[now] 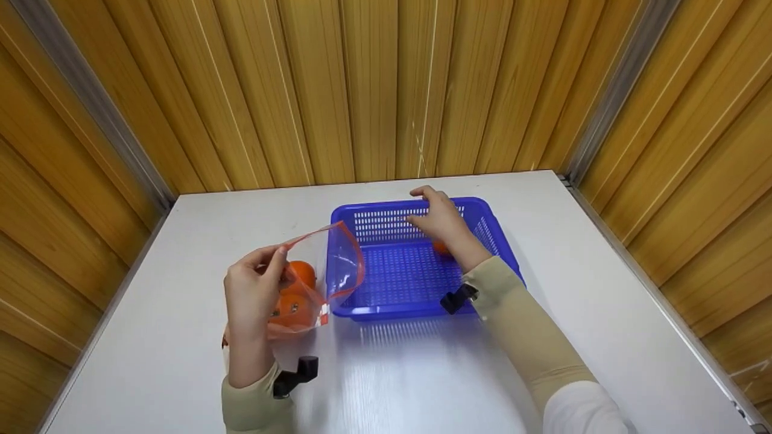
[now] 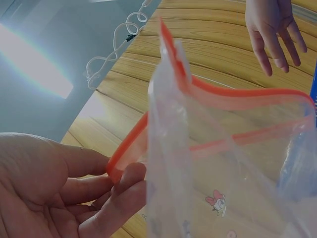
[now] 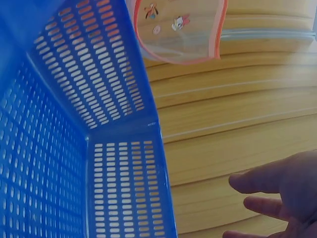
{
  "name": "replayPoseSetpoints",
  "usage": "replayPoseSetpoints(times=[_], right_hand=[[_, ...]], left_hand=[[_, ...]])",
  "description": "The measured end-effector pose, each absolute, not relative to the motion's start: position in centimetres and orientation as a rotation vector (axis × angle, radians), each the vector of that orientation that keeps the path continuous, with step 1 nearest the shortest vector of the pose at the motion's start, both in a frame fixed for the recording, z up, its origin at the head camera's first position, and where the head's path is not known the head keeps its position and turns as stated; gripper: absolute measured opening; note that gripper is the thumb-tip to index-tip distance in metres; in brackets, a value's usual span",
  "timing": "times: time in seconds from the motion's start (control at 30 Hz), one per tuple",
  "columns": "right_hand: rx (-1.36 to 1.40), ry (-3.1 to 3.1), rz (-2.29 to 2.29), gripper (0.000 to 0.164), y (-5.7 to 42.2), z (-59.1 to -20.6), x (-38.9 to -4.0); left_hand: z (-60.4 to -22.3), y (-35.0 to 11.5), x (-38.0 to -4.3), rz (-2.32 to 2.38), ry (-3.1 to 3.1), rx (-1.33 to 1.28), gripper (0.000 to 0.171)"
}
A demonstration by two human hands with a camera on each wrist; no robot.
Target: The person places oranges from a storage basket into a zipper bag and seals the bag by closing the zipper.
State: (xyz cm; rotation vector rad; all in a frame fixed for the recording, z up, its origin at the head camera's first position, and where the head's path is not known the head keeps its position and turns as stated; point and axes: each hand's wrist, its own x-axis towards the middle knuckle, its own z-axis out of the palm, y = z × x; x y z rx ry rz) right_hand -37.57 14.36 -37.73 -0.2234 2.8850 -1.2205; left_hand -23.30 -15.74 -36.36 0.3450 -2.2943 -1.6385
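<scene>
Showing round orange objects (image 1: 294,308) through its film, the clear bag (image 1: 324,259) is at the left side of the blue basket (image 1: 392,311), its edge pinched by the left hand (image 1: 250,295). The right hand (image 1: 445,222) is empty over the basket, fingers parted; an orange item (image 1: 441,248) inside is partly hidden. Step judged in hand: filling the bag; next calls for a right-hand grasp of that item.

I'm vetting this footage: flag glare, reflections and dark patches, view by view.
Head: glints on the clear bag, and the white table faintly reflects the blue basket; left wrist: a bright lamp glares; right wrist: the right hand looks dim.
</scene>
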Motion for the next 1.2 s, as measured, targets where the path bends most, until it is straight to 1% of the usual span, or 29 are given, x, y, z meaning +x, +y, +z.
replayPoseSetpoints(times=[0.2,0.53,0.97,1.2], right_hand=[[-0.143,2.902,-1.019,0.056,15.3,-38.4,-38.8],[-0.075,2.903,-0.646,0.064,16.5,-39.4,-40.4],[0.027,2.793,-0.667,0.068,17.8,-41.3,-41.8],[0.071,2.753,-0.704,0.066,18.5,-42.1,-41.9]], left_hand=[[-36.5,-15.8,-23.2,-1.625,-2.274,0.313,0.024],[-36.5,-15.8,-23.3,-1.629,-2.268,0.312,0.025],[-36.5,-15.8,-23.4,-1.619,-2.263,0.302,0.024],[-36.5,-15.8,-23.4,-1.619,-2.279,0.331,0.024]])
